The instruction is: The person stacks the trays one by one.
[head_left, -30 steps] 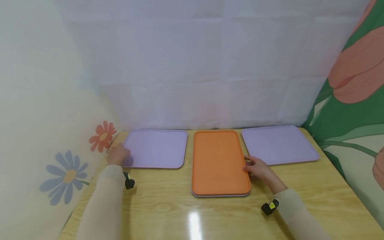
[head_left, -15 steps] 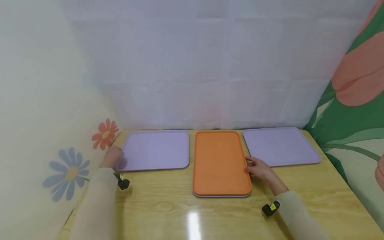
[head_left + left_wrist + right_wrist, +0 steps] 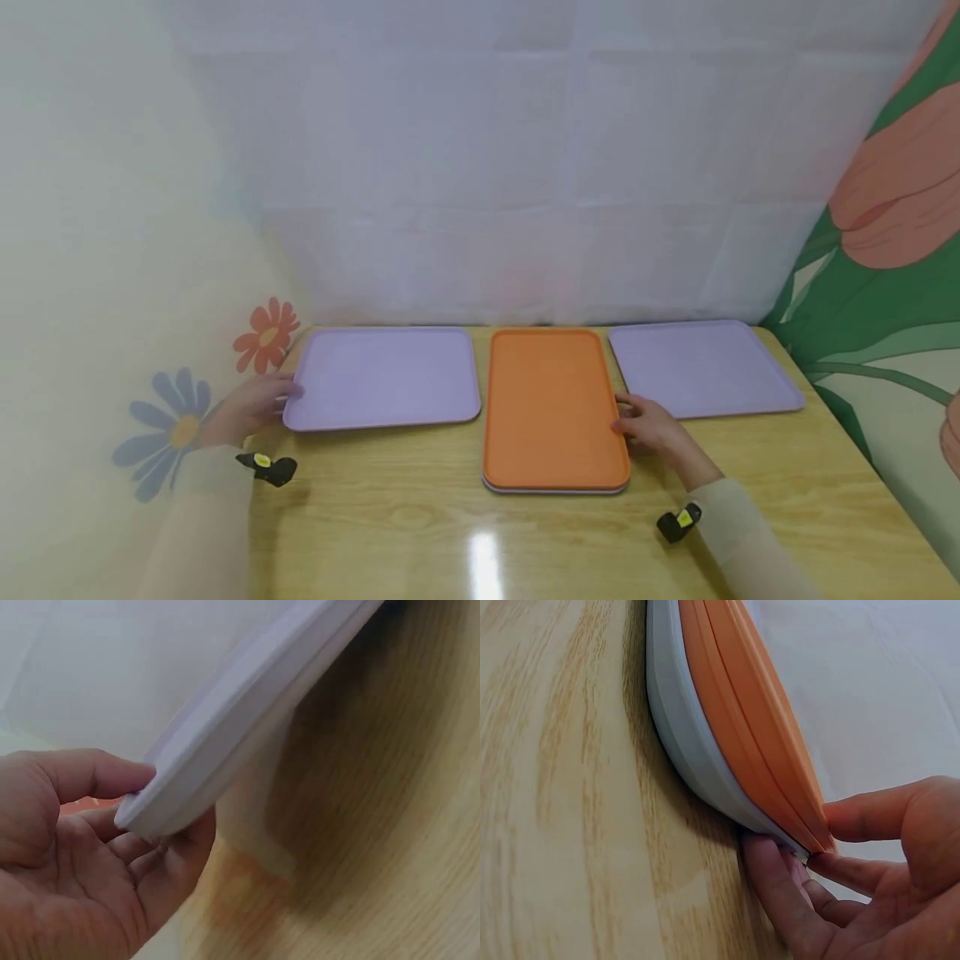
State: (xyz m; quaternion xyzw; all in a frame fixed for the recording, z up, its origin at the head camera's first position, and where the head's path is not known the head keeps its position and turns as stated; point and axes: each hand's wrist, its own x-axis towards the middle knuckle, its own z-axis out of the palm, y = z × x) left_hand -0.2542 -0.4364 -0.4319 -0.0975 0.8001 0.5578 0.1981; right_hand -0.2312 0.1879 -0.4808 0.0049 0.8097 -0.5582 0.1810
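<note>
My left hand (image 3: 247, 406) pinches the left edge of a lilac tray (image 3: 386, 375) on the left of the table. In the left wrist view the thumb is on the rim and the curled fingers lie underneath, with that edge of the tray (image 3: 217, 742) raised off the wood. In the middle, an orange tray (image 3: 555, 408) lies on top of a pale tray (image 3: 682, 742), their edges nearly lined up. My right hand (image 3: 651, 427) grips the right side of this stack, thumb at the orange rim and fingertips reaching beneath the pale edge.
Another lilac tray (image 3: 705, 367) lies at the back right, beside the stack. The wooden table (image 3: 405, 517) ends at a white sheet (image 3: 450, 167) behind. Painted walls with flowers (image 3: 266, 333) close in on both sides.
My left hand has slid outward to the left and taken hold of the left lilac tray, whose left edge has risen and come slightly nearer. My right hand has stayed on the stack.
</note>
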